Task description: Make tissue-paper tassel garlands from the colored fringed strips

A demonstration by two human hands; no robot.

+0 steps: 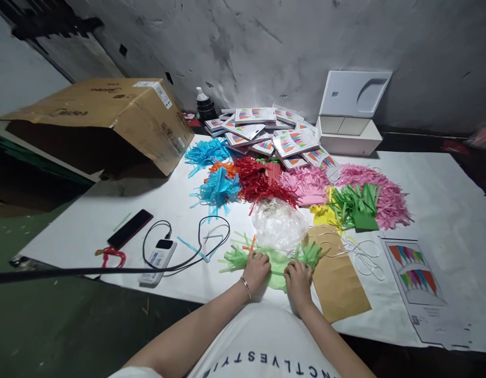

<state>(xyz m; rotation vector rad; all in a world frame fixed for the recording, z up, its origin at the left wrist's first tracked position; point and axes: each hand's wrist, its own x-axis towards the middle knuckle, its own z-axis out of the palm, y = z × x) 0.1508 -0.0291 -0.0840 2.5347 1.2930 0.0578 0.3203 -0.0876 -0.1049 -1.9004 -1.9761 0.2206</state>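
Light green fringed tissue paper [278, 268] lies at the table's near edge, its cut strips spreading out to both sides. My left hand [257, 270] rests on its left part with the fingers curled over the paper. On the right part, my right hand [299, 280] has its fingers bent down onto the paper. Just beyond the green paper sits a clear plastic bag [280, 226]. Fringed bundles in blue [217, 189], red [254, 178], pink [306, 184], yellow [324, 214] and dark green [355, 205] lie farther back.
Behind the bundles is a pile of printed packets [293, 142], beside an open white box [347, 136]. A cardboard box [144, 121], a phone [130, 229] and a power bank [158, 262] with cable are left. Brown paper [339, 289], white strings [369, 257] and a printed sheet [420, 283] lie right.
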